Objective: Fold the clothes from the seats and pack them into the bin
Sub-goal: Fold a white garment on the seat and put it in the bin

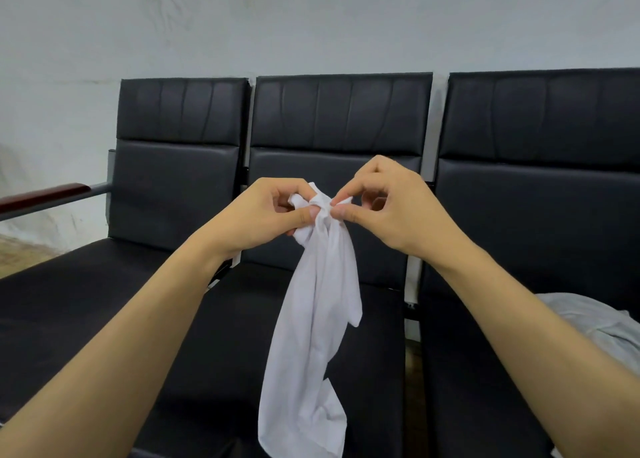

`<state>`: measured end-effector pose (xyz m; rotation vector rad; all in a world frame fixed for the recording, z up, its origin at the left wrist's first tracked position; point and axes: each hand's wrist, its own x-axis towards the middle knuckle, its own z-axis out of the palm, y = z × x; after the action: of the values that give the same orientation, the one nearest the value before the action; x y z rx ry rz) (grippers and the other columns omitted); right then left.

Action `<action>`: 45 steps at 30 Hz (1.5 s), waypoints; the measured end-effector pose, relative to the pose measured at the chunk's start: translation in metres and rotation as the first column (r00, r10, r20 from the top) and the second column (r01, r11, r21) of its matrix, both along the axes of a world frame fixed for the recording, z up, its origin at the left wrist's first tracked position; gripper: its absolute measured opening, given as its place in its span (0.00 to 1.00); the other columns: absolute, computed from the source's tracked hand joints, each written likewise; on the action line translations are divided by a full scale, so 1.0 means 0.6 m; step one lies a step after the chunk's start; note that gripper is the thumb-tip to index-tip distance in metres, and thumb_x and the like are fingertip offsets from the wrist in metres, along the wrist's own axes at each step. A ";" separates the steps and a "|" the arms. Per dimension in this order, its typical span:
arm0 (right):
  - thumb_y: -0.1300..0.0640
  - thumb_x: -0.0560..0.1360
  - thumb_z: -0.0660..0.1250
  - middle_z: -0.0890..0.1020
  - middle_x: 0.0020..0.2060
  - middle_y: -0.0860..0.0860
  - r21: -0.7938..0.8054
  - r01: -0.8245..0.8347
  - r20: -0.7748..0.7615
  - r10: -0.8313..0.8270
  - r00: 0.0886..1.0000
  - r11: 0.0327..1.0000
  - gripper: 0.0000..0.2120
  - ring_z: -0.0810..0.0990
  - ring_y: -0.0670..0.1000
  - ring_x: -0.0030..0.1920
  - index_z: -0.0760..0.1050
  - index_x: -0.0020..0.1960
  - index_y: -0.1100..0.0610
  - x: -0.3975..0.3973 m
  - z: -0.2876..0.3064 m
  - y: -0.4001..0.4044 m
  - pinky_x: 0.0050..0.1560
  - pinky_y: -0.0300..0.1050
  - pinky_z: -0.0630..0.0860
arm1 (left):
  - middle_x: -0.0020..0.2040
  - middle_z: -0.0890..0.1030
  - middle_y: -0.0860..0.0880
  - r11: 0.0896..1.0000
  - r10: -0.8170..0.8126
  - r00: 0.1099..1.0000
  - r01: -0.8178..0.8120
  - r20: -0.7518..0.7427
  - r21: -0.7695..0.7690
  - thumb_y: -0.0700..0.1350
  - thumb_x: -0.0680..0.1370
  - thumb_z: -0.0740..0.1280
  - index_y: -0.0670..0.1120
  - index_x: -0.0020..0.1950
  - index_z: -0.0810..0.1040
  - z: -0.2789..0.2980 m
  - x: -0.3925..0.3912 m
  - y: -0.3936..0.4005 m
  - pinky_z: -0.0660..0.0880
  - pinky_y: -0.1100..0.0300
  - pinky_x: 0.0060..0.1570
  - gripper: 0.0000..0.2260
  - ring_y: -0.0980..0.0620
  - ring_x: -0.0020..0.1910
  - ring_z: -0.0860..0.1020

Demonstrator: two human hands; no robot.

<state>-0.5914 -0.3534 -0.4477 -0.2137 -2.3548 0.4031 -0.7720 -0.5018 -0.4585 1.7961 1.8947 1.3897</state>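
Hands [266,211] [388,208] pinching white garment [318,319] aloft

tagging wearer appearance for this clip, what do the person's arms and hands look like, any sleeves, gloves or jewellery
Both arms are bare along all of their visible length, with no sleeve in view. The left hand and the right hand are bare too: no gloves, no rings, and no watch or band on either wrist. No markings show on them.

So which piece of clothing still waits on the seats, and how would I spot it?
Look along the row of three black seats to the rightmost one. On its cushion lies a crumpled grey garment. The white garment hangs from both hands instead.
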 end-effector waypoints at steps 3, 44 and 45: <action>0.48 0.77 0.75 0.80 0.47 0.40 -0.012 -0.025 0.020 0.026 0.999 1.000 0.07 0.79 0.43 0.44 0.84 0.54 0.46 0.005 0.001 0.004 0.42 0.29 0.73 | 0.47 0.86 0.52 1.000 -0.004 1.000 0.004 -0.006 0.001 0.45 0.80 0.72 0.50 0.52 0.85 -0.001 0.005 0.003 0.83 0.58 0.50 0.02 0.51 0.48 0.86; 0.53 0.83 0.69 0.81 0.35 0.44 -0.616 0.010 0.352 0.263 0.898 0.788 0.10 0.73 0.47 0.37 0.82 0.62 0.53 0.039 0.004 0.022 0.34 0.35 0.71 | 0.43 0.84 0.63 0.995 0.076 0.980 -0.063 -0.182 0.077 0.48 0.82 0.70 0.53 0.47 0.84 -0.017 0.016 0.043 0.79 0.69 0.45 0.05 0.60 0.43 0.83; 0.51 0.82 0.70 0.81 0.35 0.43 -0.617 0.011 0.350 0.262 0.900 0.787 0.11 0.74 0.45 0.36 0.82 0.62 0.53 0.037 0.003 0.020 0.34 0.34 0.72 | 0.44 0.85 0.62 0.996 0.075 0.979 -0.063 -0.189 0.070 0.49 0.82 0.71 0.52 0.48 0.85 -0.017 0.017 0.045 0.80 0.67 0.47 0.05 0.59 0.44 0.83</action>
<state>-0.5692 -0.3416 -0.4461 -0.4825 -2.5852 1.3091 -0.7618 -0.4748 -0.4689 1.9770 2.0462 1.3571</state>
